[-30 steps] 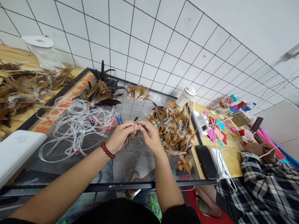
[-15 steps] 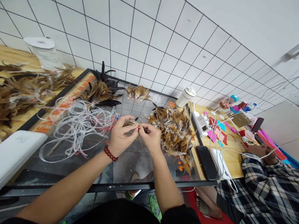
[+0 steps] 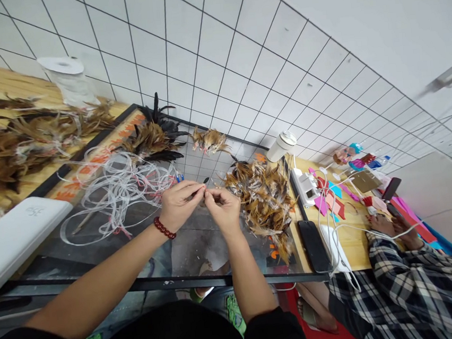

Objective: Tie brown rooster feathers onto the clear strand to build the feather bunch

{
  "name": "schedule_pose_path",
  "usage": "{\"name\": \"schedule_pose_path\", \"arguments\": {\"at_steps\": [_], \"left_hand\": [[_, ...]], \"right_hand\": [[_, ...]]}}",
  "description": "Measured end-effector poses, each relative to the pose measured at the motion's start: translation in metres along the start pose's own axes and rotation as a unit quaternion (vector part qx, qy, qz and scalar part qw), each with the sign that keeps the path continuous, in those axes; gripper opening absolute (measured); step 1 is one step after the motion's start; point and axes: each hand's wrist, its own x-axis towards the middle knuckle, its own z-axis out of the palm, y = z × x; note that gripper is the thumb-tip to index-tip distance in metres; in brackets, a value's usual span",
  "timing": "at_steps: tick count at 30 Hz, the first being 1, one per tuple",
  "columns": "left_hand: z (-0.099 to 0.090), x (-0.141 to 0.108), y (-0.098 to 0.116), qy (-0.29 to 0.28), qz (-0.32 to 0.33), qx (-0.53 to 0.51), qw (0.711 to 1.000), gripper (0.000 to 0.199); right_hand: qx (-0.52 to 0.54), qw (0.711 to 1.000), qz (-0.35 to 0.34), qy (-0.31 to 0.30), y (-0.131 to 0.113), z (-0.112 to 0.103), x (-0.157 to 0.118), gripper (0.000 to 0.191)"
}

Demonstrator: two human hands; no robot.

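My left hand, with a red bead bracelet at the wrist, is pinched closed, its fingertips meeting those of my right hand. My right hand is closed in a pinch too. Whatever lies between the fingertips is too small to make out. Both hands are above the glass table top. Left of them lies a tangle of clear plastic strip with pink thread. A pile of brown feathers is just right of my right hand. Dark feathers and a small feather bunch lie behind.
More feathers cover the wooden table at left, near a ribbon spool and a white device. At right are a white cup, power strip, phone, cables, and a person in a plaid sleeve.
The feather bit seen between my fingers no longer shows. My left hand has shifted slightly left and down, and both hands' fingertips are closer together. The other person's hands have moved a little.
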Motion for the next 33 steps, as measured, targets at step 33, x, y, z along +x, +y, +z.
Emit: {"name": "schedule_pose_path", "arguments": {"at_steps": [33], "left_hand": [[-0.004,0.003,0.009,-0.059,-0.072,-0.118,0.989,0.015]], "right_hand": [[0.337,0.895,0.291,-0.031,-0.007,-0.004,0.012,0.017]]}}
